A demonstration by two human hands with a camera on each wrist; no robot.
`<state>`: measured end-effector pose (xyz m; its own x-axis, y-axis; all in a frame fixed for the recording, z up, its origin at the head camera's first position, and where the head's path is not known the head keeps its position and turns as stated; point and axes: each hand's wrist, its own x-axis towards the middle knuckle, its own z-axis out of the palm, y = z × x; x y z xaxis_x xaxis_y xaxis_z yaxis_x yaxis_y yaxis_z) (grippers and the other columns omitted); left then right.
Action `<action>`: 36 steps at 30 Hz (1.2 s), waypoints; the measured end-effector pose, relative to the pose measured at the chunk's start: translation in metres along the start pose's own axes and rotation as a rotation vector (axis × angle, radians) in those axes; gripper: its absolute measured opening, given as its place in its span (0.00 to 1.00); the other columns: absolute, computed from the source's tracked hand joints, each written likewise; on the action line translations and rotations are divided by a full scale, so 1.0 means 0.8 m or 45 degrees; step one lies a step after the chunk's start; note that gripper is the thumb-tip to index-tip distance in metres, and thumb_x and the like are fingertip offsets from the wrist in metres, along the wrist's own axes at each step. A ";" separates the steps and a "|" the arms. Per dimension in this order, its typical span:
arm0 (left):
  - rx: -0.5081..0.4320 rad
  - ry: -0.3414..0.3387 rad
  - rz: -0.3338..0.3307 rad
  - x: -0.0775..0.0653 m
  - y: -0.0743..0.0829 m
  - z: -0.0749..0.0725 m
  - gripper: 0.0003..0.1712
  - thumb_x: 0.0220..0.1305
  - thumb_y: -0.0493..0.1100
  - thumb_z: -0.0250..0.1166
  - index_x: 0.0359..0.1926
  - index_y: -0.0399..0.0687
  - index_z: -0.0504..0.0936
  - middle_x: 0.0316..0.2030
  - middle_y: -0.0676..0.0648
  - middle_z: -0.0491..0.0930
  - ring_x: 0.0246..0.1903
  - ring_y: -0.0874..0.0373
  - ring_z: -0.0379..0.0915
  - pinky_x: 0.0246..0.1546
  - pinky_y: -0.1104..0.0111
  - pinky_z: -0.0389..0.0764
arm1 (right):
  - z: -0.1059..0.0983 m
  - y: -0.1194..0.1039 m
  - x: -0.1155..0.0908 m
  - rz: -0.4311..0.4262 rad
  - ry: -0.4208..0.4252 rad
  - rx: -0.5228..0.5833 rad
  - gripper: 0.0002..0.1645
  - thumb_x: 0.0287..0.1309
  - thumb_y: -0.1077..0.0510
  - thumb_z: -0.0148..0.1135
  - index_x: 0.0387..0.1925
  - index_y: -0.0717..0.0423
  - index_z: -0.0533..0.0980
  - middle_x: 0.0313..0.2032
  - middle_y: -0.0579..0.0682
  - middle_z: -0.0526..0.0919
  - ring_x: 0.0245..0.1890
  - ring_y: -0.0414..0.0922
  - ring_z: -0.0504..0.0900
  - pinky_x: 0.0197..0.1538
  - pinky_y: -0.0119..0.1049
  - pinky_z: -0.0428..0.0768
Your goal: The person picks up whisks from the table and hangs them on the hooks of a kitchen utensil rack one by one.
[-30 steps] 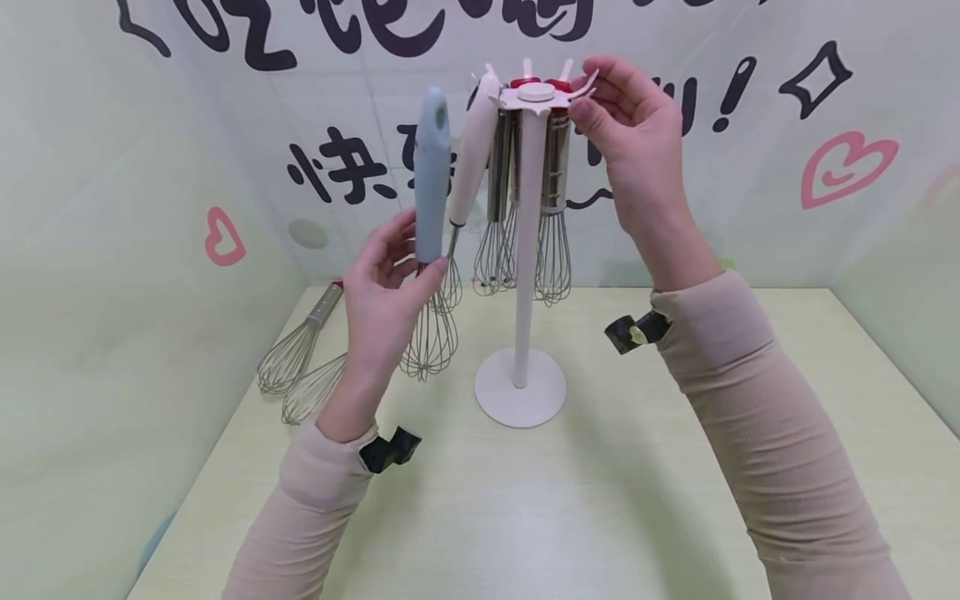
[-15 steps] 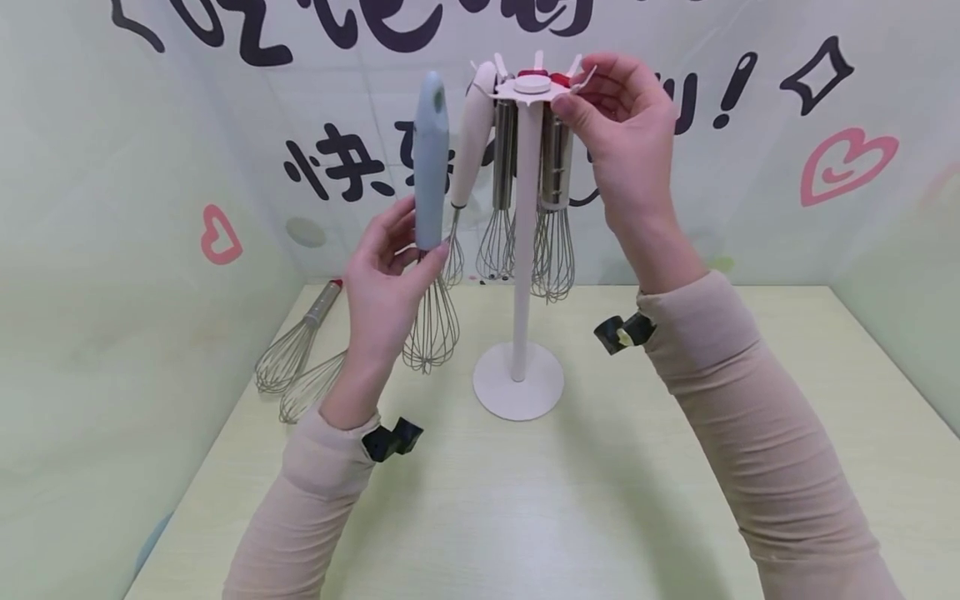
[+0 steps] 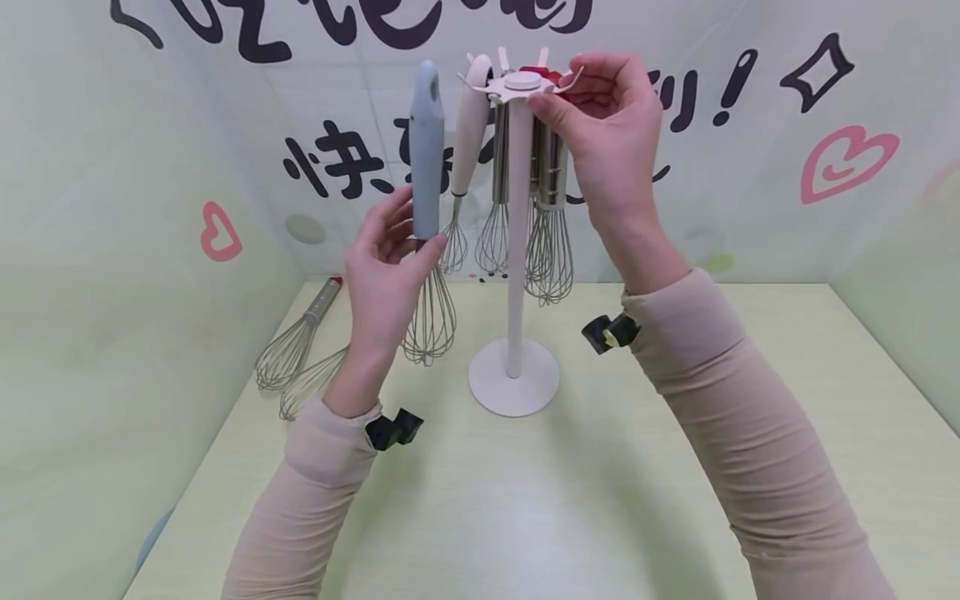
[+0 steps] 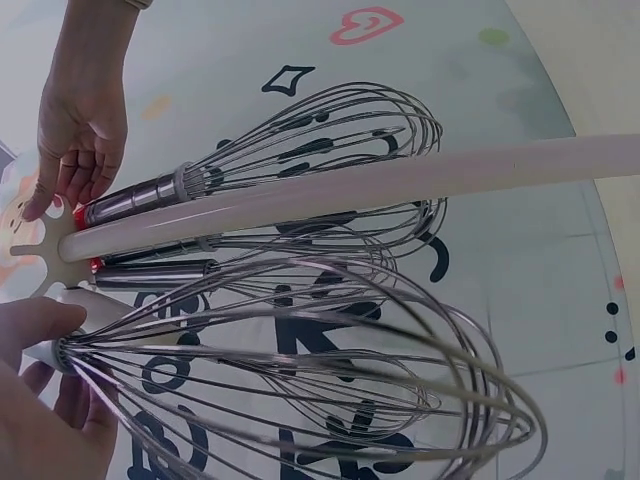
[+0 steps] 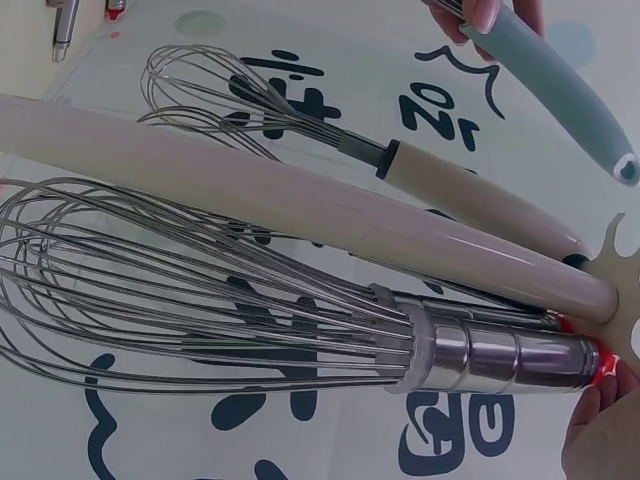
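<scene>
My left hand (image 3: pixel 386 271) pinches a whisk with a light blue handle (image 3: pixel 427 158) at the handle's lower end. It is upright, wire loops (image 3: pixel 430 321) down, left of a white whisk stand (image 3: pixel 516 250) and apart from it. My right hand (image 3: pixel 618 125) pinches the edge of the stand's hooked top (image 3: pixel 521 82), thumb in front, fingers curled behind and partly hidden. From the hooks hang a whisk with a cream handle (image 5: pixel 470 195) on the left and several steel-handled whisks (image 5: pixel 510 355) with red ends behind the pole.
Two more whisks lie at the table's back left: one with a red-tipped steel handle (image 3: pixel 318 304), and one whose wire loops (image 3: pixel 311 383) show while my left forearm hides the rest. The stand's round base (image 3: pixel 513 392) rests on the pale table (image 3: pixel 525 500). A printed backdrop (image 3: pixel 750 208) rises behind.
The stand's top has turned, its rear hooks swinging right as my right hand shifts left. The hanging whisks have shifted with it. My left hand keeps hold of the blue-handled whisk, slightly higher in view.
</scene>
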<state>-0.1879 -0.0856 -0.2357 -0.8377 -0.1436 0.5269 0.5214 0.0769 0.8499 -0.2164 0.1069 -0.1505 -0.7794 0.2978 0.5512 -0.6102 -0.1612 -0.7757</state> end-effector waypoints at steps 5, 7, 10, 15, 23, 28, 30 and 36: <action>-0.011 0.012 0.009 0.004 -0.001 0.003 0.30 0.55 0.30 0.67 0.61 0.42 0.74 0.53 0.42 0.78 0.47 0.61 0.77 0.52 0.73 0.79 | 0.005 -0.002 -0.003 -0.011 0.016 -0.029 0.20 0.42 0.72 0.72 0.34 0.55 0.72 0.31 0.45 0.76 0.34 0.40 0.74 0.42 0.26 0.76; -0.017 0.017 0.018 0.006 -0.001 0.005 0.30 0.54 0.29 0.67 0.60 0.42 0.74 0.52 0.41 0.78 0.46 0.62 0.77 0.51 0.74 0.79 | 0.007 -0.003 -0.005 -0.014 0.022 -0.046 0.21 0.41 0.72 0.73 0.34 0.55 0.72 0.31 0.45 0.75 0.34 0.39 0.73 0.41 0.26 0.75; -0.027 0.026 0.036 0.010 0.000 0.007 0.30 0.54 0.29 0.67 0.60 0.41 0.74 0.52 0.41 0.78 0.44 0.62 0.77 0.49 0.74 0.79 | 0.010 -0.004 -0.007 -0.024 0.028 -0.069 0.21 0.41 0.72 0.73 0.35 0.55 0.72 0.30 0.44 0.75 0.33 0.39 0.72 0.41 0.26 0.74; -0.026 0.030 0.052 0.012 0.002 0.010 0.31 0.54 0.29 0.67 0.61 0.41 0.74 0.51 0.39 0.78 0.44 0.61 0.76 0.47 0.75 0.79 | 0.011 -0.003 -0.007 -0.056 0.021 -0.077 0.22 0.42 0.72 0.72 0.38 0.58 0.72 0.30 0.43 0.75 0.33 0.38 0.73 0.40 0.25 0.73; -0.011 0.027 0.083 0.014 0.003 0.014 0.31 0.54 0.30 0.67 0.61 0.41 0.75 0.51 0.39 0.78 0.43 0.61 0.76 0.44 0.76 0.79 | 0.011 0.011 -0.010 -0.249 -0.004 -0.189 0.26 0.47 0.67 0.71 0.47 0.68 0.70 0.33 0.40 0.74 0.37 0.38 0.74 0.47 0.27 0.75; -0.002 0.030 0.101 0.013 0.002 0.016 0.30 0.54 0.30 0.67 0.60 0.42 0.76 0.50 0.39 0.78 0.42 0.62 0.76 0.43 0.76 0.79 | 0.013 0.017 -0.014 -0.290 -0.006 -0.173 0.27 0.49 0.67 0.70 0.50 0.71 0.68 0.35 0.41 0.73 0.38 0.39 0.75 0.49 0.28 0.77; -0.001 0.028 0.108 0.013 0.001 0.016 0.30 0.54 0.30 0.67 0.60 0.42 0.76 0.49 0.40 0.78 0.42 0.62 0.76 0.43 0.76 0.79 | 0.014 0.017 -0.015 -0.265 -0.005 -0.149 0.27 0.49 0.68 0.69 0.50 0.70 0.68 0.35 0.43 0.73 0.38 0.39 0.74 0.49 0.28 0.77; 0.019 0.030 0.128 0.012 -0.001 0.016 0.30 0.53 0.29 0.68 0.60 0.43 0.76 0.48 0.41 0.76 0.42 0.62 0.76 0.43 0.76 0.80 | 0.012 0.018 -0.016 -0.260 -0.041 -0.121 0.27 0.50 0.70 0.67 0.53 0.69 0.68 0.37 0.44 0.73 0.39 0.40 0.73 0.49 0.28 0.77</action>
<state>-0.1985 -0.0746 -0.2309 -0.7771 -0.1579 0.6093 0.5999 0.1070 0.7928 -0.2164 0.0920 -0.1659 -0.6463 0.2846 0.7080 -0.7407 -0.0109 -0.6718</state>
